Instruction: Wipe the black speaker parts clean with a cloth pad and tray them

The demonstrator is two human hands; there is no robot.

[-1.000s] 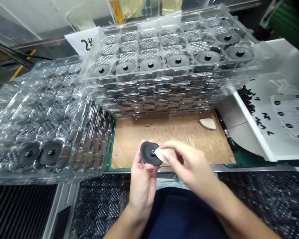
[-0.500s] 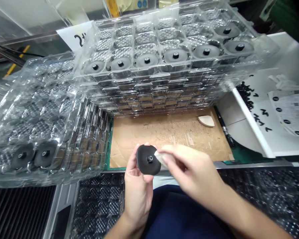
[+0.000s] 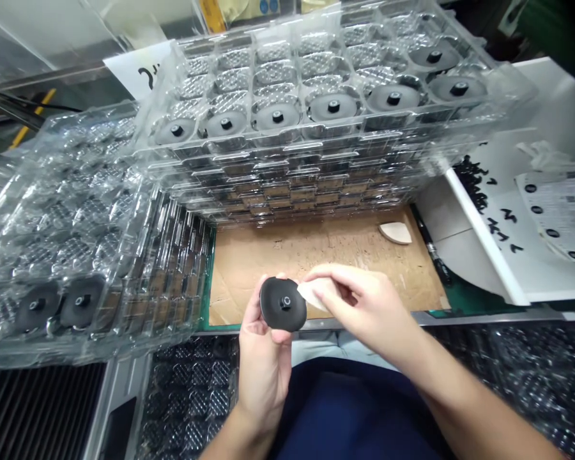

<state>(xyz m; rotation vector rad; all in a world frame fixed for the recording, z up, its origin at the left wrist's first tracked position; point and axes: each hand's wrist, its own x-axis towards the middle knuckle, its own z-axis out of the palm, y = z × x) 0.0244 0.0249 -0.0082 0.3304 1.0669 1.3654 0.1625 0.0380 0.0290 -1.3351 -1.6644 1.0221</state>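
Holding one dark disc (image 3: 271, 311) by its edge, the left hand (image 3: 264, 358) has its grip clamped with fingers and thumb, the hollow face and its single central stub turned up, over the near edge of the cardboard sheet (image 3: 253, 255). The right hand (image 3: 364, 303) has its grip pinched together on one white wedge (image 3: 312, 296), the tip at the disc's right rim (whether it touches cannot be told).

A second wedge (image 3: 395, 234) lies alone at the cardboard's far right. In the top of the rear tray stack (image 3: 287, 150) six discs (image 3: 324, 110) fill the front row, and at least one more sits behind at the right end; the left tray stack (image 3: 100, 214) shows two discs (image 3: 92, 301) side by side in its near corner.

These two stacks wall in the cardboard at the back and left, while a white tray (image 3: 551, 284) borders it on the right, with one black pen-like tool (image 3: 430, 246) between, on the green counter (image 3: 479, 303). The tray holds a heap of small black pieces (image 3: 469, 182), too jumbled to count, and a printed sheet (image 3: 563, 211) with four dark ovals. One paper sign (image 3: 134, 64) stands behind the stacks.
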